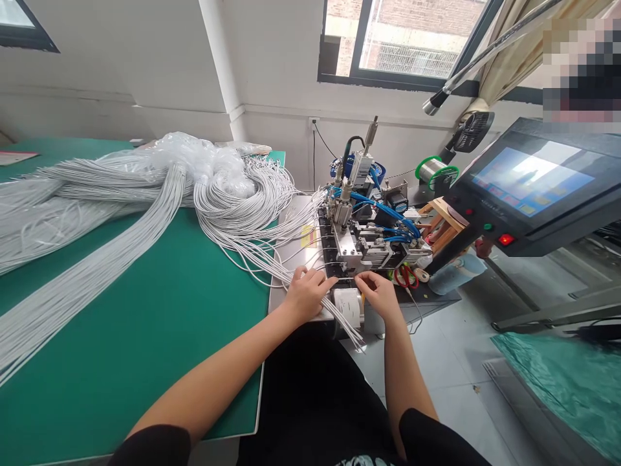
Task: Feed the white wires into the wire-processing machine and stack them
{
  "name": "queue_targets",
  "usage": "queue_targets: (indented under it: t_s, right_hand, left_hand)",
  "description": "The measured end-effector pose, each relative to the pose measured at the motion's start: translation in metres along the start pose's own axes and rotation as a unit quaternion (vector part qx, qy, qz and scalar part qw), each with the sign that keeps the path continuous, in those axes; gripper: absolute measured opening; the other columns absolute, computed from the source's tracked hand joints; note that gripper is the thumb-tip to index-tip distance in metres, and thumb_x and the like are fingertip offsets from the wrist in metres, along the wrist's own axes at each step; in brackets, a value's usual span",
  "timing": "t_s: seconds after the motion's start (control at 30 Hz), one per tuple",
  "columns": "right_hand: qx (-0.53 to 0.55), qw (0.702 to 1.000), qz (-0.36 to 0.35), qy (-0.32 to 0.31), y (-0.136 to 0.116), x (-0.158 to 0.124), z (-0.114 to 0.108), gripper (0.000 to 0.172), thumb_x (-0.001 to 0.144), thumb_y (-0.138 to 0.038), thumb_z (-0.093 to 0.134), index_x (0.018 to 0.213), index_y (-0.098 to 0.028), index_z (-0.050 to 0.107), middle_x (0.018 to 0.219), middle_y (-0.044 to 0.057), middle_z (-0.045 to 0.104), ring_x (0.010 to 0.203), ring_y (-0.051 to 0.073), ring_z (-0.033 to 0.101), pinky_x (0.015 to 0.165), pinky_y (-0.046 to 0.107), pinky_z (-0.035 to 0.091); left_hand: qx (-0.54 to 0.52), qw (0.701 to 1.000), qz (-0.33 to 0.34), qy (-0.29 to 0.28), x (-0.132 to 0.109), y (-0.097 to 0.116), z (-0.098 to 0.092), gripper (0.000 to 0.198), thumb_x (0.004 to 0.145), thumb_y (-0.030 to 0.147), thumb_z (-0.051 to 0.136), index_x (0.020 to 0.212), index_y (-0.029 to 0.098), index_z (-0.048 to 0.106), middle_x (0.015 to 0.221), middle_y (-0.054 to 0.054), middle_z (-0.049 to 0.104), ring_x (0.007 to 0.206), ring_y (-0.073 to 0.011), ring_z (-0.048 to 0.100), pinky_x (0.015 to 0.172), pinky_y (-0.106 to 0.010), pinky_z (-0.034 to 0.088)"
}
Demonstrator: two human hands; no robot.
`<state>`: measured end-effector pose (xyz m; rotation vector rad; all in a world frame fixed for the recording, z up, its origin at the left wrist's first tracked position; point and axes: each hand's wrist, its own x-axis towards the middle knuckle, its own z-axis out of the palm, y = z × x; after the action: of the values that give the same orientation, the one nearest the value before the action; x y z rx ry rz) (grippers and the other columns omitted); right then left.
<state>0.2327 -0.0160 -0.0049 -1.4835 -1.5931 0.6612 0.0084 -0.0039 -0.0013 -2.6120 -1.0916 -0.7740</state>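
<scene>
A short stretch of white cable [345, 279] runs level between my two hands at the near end of a wiring machine [348, 243]. My left hand [305, 296] is closed on this cable, thumb and forefinger reaching toward the machine's edge. Beneath its palm passes a bundle of white cables [342, 317], whose loose ends hang past the metal plate. With a pinch of thumb and fingertips, my right hand [379, 294] grips the cable's end. Several single cables lie across the plate into the machine's black holders. My fingers partly hide the cable's ends.
Coiled white cables [242, 200] and plastic wrap [187, 155] cover the green table [160, 310] at left. A control screen [533, 178] stands at right. Red-handled scissors [406, 277], a wire spool [436, 171] and a blue bin [456, 273] are near the machine.
</scene>
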Motion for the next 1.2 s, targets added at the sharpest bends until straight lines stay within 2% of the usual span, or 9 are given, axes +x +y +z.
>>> queue_targets:
  t_s: [0.1, 0.23, 0.43, 0.57, 0.77, 0.97, 1.1, 1.2]
  right_hand:
    - [0.012, 1.000, -0.018, 0.014, 0.005, 0.005, 0.006, 0.028, 0.081, -0.043, 0.055, 0.073, -0.017, 0.063, 0.067, 0.002, 0.061, 0.060, 0.015, 0.052, 0.060, 0.026, 0.040]
    - [0.054, 0.999, -0.010, 0.003, 0.012, 0.010, 0.011, 0.028, 0.079, -0.043, 0.055, 0.067, -0.018, 0.055, 0.061, -0.002, 0.051, 0.058, 0.014, 0.045, 0.058, 0.025, 0.037]
    - [0.103, 0.995, 0.008, -0.010, 0.010, 0.011, 0.012, 0.024, 0.077, -0.039, 0.056, 0.065, -0.019, 0.052, 0.061, -0.002, 0.047, 0.059, 0.013, 0.042, 0.057, 0.025, 0.034]
    - [0.154, 0.987, 0.040, -0.019, 0.012, 0.014, 0.017, 0.023, 0.074, -0.037, 0.057, 0.061, -0.019, 0.050, 0.060, -0.003, 0.046, 0.058, 0.013, 0.042, 0.058, 0.025, 0.034]
    - [0.232, 0.965, 0.115, -0.033, 0.021, 0.015, 0.025, 0.026, 0.070, -0.039, 0.058, 0.057, -0.019, 0.046, 0.054, -0.005, 0.038, 0.051, 0.010, 0.033, 0.050, 0.023, 0.028]
    - [0.254, 0.954, 0.156, -0.010, 0.026, 0.016, 0.033, 0.030, 0.066, -0.041, 0.058, 0.053, -0.020, 0.041, 0.050, -0.006, 0.034, 0.047, 0.009, 0.028, 0.043, 0.022, 0.024]
    - [0.249, 0.956, 0.155, -0.003, 0.028, 0.014, 0.033, 0.034, 0.066, -0.047, 0.061, 0.054, -0.020, 0.043, 0.049, -0.005, 0.037, 0.045, 0.009, 0.030, 0.042, 0.022, 0.025]
    - [0.215, 0.968, 0.131, -0.006, 0.027, 0.007, 0.025, 0.038, 0.070, -0.053, 0.063, 0.059, -0.018, 0.051, 0.054, -0.003, 0.046, 0.050, 0.011, 0.039, 0.046, 0.022, 0.033]
  left_hand:
    - [-0.002, 1.000, -0.011, -0.010, 0.001, 0.000, 0.001, 0.049, 0.066, 0.006, 0.053, 0.113, 0.020, 0.062, 0.085, -0.007, 0.063, 0.082, -0.0225, 0.055, 0.082, -0.039, 0.030]
    - [-0.011, 0.999, -0.008, -0.031, 0.002, -0.001, 0.000, 0.050, 0.066, 0.008, 0.055, 0.114, 0.019, 0.062, 0.087, -0.008, 0.064, 0.086, -0.0242, 0.054, 0.080, -0.038, 0.033]
    - [-0.010, 1.000, -0.016, -0.019, 0.002, -0.001, 0.000, 0.049, 0.065, 0.009, 0.054, 0.112, 0.020, 0.063, 0.086, -0.008, 0.064, 0.086, -0.0246, 0.054, 0.083, -0.040, 0.032]
    - [-0.011, 0.999, -0.021, -0.022, 0.002, 0.000, 0.001, 0.049, 0.064, 0.009, 0.054, 0.111, 0.020, 0.064, 0.086, -0.008, 0.064, 0.085, -0.0247, 0.054, 0.084, -0.041, 0.031]
    - [-0.019, 0.999, -0.022, -0.026, 0.002, -0.001, 0.002, 0.052, 0.062, 0.009, 0.056, 0.112, 0.020, 0.064, 0.085, -0.007, 0.064, 0.085, -0.0246, 0.054, 0.085, -0.042, 0.030]
    - [-0.019, 0.999, -0.021, -0.027, 0.003, 0.000, 0.000, 0.051, 0.063, 0.008, 0.055, 0.111, 0.021, 0.065, 0.084, -0.007, 0.064, 0.085, -0.0246, 0.055, 0.087, -0.043, 0.030]
    - [-0.025, 0.999, -0.028, -0.019, 0.001, 0.000, -0.001, 0.050, 0.062, 0.007, 0.055, 0.109, 0.022, 0.066, 0.089, -0.007, 0.065, 0.089, -0.0244, 0.056, 0.091, -0.045, 0.029]
    - [-0.031, 0.999, -0.030, -0.007, 0.000, 0.000, 0.000, 0.047, 0.064, 0.007, 0.056, 0.107, 0.023, 0.066, 0.098, -0.006, 0.067, 0.096, -0.0244, 0.056, 0.095, -0.047, 0.028]
